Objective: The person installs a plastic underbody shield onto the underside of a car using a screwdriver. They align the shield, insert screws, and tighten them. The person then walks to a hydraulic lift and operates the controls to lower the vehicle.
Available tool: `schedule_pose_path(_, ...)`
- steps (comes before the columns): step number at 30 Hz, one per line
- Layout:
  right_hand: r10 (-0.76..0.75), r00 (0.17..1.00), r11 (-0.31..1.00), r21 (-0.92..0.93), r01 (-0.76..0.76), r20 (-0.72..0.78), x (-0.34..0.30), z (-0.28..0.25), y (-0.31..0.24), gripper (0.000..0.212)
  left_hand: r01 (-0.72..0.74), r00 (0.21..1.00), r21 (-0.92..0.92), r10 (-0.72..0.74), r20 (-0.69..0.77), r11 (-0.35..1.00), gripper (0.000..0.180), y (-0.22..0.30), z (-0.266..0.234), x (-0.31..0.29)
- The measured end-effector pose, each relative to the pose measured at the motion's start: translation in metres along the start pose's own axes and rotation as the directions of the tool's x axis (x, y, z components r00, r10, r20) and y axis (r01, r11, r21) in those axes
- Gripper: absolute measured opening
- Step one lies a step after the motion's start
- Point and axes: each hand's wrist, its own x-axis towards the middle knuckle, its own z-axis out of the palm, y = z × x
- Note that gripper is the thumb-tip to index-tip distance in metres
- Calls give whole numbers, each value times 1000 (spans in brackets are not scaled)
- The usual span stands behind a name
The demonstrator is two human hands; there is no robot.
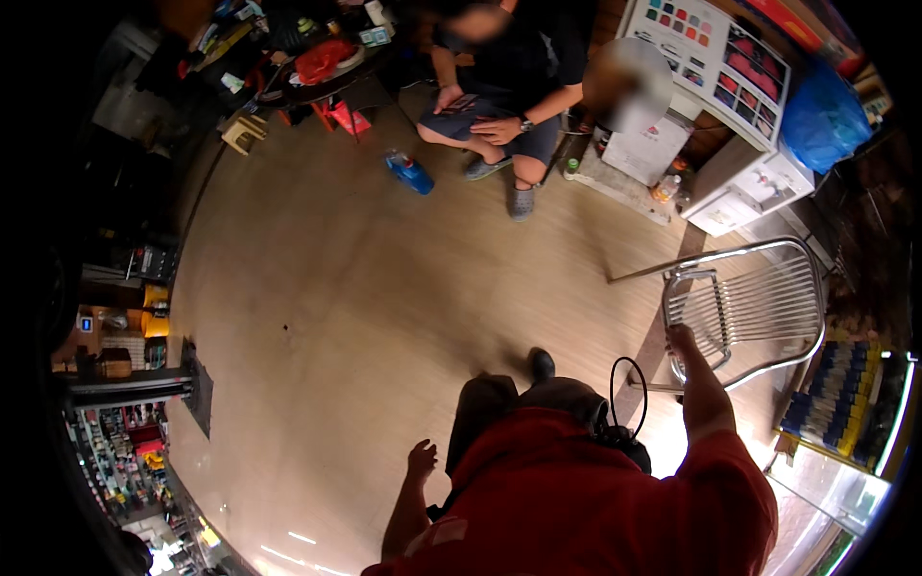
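My right hand (682,344) is closed on the near side of a metal chair (759,307) with a slatted seat and back, at the right. Its bright tubular frame stands on the floor beside me. My left hand (421,459) hangs low at my left side, away from any object, with its fingers loosely apart and nothing in them. A black cable loop (629,398) arches up by my right hip.
Ahead, a person (509,86) in dark clothes sits near a blue jug (410,173) on the floor. A cluttered table (331,86) and a small stool (244,132) are far left. A white water dispenser (744,192) stands far right; a grey post (125,389) rises at left.
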Motion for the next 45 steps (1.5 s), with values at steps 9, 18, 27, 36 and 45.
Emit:
schedule_pose_path(9, 34, 981, 945, -324, 30, 190, 31, 114, -115, 26, -75, 996, -95, 79, 43, 993, 49, -52, -33, 21)
schedule_pose_path(18, 64, 985, 945, -326, -9, 159, 18, 172, -183, 28, 210, 976, -266, -218, -2, 941, 30, 11, -106, 89)
schedule_pose_path(27, 82, 971, 885, -465, 33, 225, 24, 245, -248, 29, -106, 975, -261, 48, -218, 959, 50, 153, -172, 131)
schedule_pose_path(36, 152, 950, 833, -553, 26, 273, 91, 318, -379, 29, 289, 948, -366, -319, -20, 884, 46, 113, -169, 132)
schedule_pose_path(45, 37, 882, 768, -578, 275, 470, 140, 409, -505, 31, 189, 936, -470, -303, -180, 862, 46, 230, -195, 135)
